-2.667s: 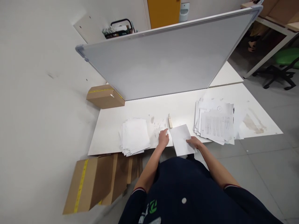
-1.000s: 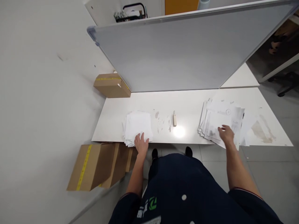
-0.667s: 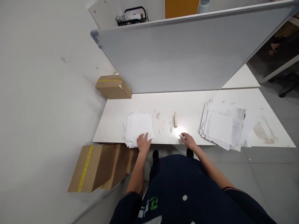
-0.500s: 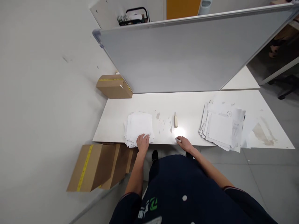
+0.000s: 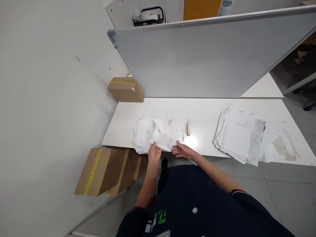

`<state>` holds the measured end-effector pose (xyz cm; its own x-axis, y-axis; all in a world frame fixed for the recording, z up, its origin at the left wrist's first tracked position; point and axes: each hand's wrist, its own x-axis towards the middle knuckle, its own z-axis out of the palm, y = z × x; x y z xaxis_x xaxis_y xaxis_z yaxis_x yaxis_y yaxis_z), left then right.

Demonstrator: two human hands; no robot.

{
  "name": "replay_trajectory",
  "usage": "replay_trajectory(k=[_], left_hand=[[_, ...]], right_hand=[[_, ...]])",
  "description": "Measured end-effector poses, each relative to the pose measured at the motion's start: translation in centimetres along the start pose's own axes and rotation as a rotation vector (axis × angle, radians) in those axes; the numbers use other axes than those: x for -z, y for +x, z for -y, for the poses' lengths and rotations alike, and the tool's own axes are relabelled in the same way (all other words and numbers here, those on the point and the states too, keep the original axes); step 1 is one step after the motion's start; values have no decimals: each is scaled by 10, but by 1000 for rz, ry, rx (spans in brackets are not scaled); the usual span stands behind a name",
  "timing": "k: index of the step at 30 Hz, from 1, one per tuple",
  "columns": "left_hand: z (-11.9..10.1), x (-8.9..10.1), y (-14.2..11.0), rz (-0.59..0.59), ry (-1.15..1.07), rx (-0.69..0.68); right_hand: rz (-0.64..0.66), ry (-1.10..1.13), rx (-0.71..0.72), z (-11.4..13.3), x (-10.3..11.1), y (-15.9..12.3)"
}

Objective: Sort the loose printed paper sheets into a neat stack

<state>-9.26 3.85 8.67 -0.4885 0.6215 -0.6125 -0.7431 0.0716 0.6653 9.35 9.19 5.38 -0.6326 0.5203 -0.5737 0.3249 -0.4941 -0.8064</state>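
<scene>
My left hand (image 5: 154, 153) pinches the near edge of a sheet of paper (image 5: 160, 139), which is curled up off the left paper stack (image 5: 145, 133) so that print shows on its underside. Close to the lifted sheet's right corner is my right hand (image 5: 183, 150), palm partly up, fingers apart and holding nothing; whether a fingertip touches the paper I cannot tell. A small beige utility knife, or something shaped like one (image 5: 189, 129), lies on the white table (image 5: 170, 108) beyond my right hand.
A looser stack of printed sheets (image 5: 239, 138) lies to the right, overhanging the table's front edge. A large whiteboard (image 5: 187, 62) rises along the back. One cardboard box (image 5: 125, 90) sits at the left corner; several taped boxes (image 5: 98, 172) stand below on the left.
A sheet went from my hands to the right stack. My right hand came back leftward to the left stack, where my left hand has now peeled up the top sheet.
</scene>
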Motion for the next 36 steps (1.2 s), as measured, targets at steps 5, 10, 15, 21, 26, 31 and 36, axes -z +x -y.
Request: replay_trajectory(k=[5, 10, 15, 21, 26, 31, 36], left_hand=[[31, 6, -29, 67, -67, 228], [55, 35, -32, 124, 697, 3], [40, 47, 0, -35, 996, -275], [30, 30, 37, -203, 1712, -631], [40, 25, 42, -119, 1939, -634], [45, 23, 41, -132, 1752, -674], [38, 15, 41, -141, 1409, -657]], right_hand=[[-16, 460, -61, 13, 0, 18], [-227, 386, -24, -7, 17, 23], [-496, 215, -32, -41, 35, 19], [-582, 105, -80, -61, 35, 21], [-559, 98, -86, -64, 33, 20], [-529, 118, -76, -63, 33, 19], [-517, 153, -63, -60, 30, 20]])
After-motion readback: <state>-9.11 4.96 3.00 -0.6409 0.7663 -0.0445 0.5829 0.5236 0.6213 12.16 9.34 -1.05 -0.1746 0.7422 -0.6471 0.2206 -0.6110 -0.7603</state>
